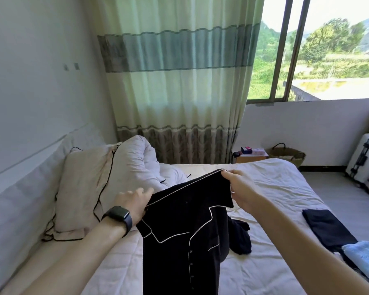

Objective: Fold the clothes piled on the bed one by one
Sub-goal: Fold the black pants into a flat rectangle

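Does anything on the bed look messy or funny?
Nothing is broken or spilled. A dark garment lies crumpled on the bed behind the black shirt that the left hand and right hand hold up, and the white quilt is bunched up beside the pillow.

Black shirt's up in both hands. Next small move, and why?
Probably lay the black shirt flat on the bed: the left hand and right hand hold it by its top edge, and it hangs unfolded above the sheet.
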The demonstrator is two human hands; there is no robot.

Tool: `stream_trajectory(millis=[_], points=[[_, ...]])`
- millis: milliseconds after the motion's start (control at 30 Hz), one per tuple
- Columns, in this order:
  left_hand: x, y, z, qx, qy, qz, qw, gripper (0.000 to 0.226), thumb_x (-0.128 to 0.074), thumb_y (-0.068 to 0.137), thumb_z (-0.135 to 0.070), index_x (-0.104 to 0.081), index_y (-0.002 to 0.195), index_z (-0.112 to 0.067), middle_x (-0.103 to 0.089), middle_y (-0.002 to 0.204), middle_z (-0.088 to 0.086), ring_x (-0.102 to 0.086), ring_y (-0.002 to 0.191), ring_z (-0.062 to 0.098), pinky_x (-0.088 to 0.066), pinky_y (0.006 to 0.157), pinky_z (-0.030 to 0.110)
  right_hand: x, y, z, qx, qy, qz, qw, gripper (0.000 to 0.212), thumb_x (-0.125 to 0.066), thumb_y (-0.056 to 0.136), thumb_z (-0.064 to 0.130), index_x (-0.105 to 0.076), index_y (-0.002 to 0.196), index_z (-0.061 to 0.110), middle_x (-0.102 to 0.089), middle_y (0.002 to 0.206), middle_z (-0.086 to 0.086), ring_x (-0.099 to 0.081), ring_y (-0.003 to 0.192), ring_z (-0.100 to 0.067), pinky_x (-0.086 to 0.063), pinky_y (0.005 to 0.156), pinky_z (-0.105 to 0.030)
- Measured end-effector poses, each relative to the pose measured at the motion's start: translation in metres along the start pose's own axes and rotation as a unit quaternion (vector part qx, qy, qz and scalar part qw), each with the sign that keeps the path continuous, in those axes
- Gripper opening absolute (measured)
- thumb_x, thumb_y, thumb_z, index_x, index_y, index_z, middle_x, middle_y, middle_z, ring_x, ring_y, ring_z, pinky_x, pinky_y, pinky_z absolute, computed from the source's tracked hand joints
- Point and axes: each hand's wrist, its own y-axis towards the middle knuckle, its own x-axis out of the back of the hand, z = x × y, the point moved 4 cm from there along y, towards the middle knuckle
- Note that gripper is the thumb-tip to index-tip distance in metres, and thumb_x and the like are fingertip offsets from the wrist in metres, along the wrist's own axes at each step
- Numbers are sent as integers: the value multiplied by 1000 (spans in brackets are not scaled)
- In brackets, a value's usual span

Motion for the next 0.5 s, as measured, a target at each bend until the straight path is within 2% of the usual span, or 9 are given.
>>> stream_trajectory(millis=[67, 100, 133, 167, 200, 267, 300, 367, 500], points=[[-11, -7, -14, -17, 14, 4, 1000, 17, -44, 99, -33, -43, 115, -32, -63, 108, -3, -68, 99, 23, -35, 64, 32, 1, 2, -12, 3, -30, -14, 999, 23, -60, 101, 31, -69, 95, 10, -70, 89, -10, -69, 87, -25, -55, 81, -44], [-14, -10, -17, -3, -15, 4, 1000, 16, -45, 99, -37, -45, 114, -32, -65, 107, -3, -68, 98, 23, -35, 65, 31, 2, 2, -18, 8, -47, -22, 999, 23, -61, 99, 34, -70, 96, 13, -71, 92, -10, -69, 90, -25, -55, 83, -45], [-17, -13, -18, 30, -71, 3, 997, 16, -49, 98, -41, -50, 111, -32, -67, 103, -4, -68, 95, 24, -37, 65, 30, 4, 1, -26, 11, -58, -28, 998, 24, -61, 98, 35, -70, 97, 14, -72, 94, -9, -69, 91, -25, -54, 83, -45], [-21, -16, -19, 73, -172, 3, 982, 16, -56, 96, -43, -56, 105, -31, -69, 96, -4, -67, 91, 24, -39, 65, 31, 6, -1, -36, 8, -61, -29, 998, 24, -61, 98, 35, -70, 98, 14, -72, 93, -8, -69, 89, -24, -54, 80, -43], [-28, -21, -20, 117, -314, 15, 942, 15, -66, 92, -41, -64, 98, -27, -70, 88, -4, -66, 85, 22, -43, 66, 33, 8, -4, -49, 1, -57, -27, 998, 23, -61, 98, 34, -70, 98, 12, -72, 89, -7, -68, 83, -22, -53, 74, -40], [-53, -34, -32, 172, -587, 93, 786, 18, -78, 87, -27, -73, 95, -12, -70, 84, 1, -63, 81, 18, -50, 74, 34, 16, -10, -81, -25, -55, -23, 998, 21, -62, 99, 31, -69, 93, 12, -68, 78, -4, -65, 69, -16, -48, 62, -32], [-65, -45, -40, 185, -656, 154, 715, 23, -77, 88, -24, -73, 101, -6, -70, 88, 2, -63, 83, 17, -51, 77, 33, 23, -15, -98, -39, -58, -31, 997, 20, -62, 99, 30, -69, 90, 13, -67, 74, -3, -63, 65, -15, -46, 60, -31], [-92, -70, -52, 211, -717, 253, 614, 25, -69, 94, -21, -72, 113, -5, -71, 94, 3, -65, 86, 16, -52, 78, 31, 38, -24, -134, -68, -65, -51, 994, 20, -62, 100, 27, -69, 86, 13, -65, 75, -4, -62, 65, -16, -44, 59, -30], [-132, -112, -77, 269, -757, 333, 493, 20, -51, 103, -12, -69, 113, -11, -64, 92, 6, -60, 84, 19, -48, 73, 33, 56, -47, -192, -118, -69, -49, 989, 21, -61, 102, 25, -68, 87, 12, -65, 77, -4, -61, 68, -17, -44, 59, -30]])
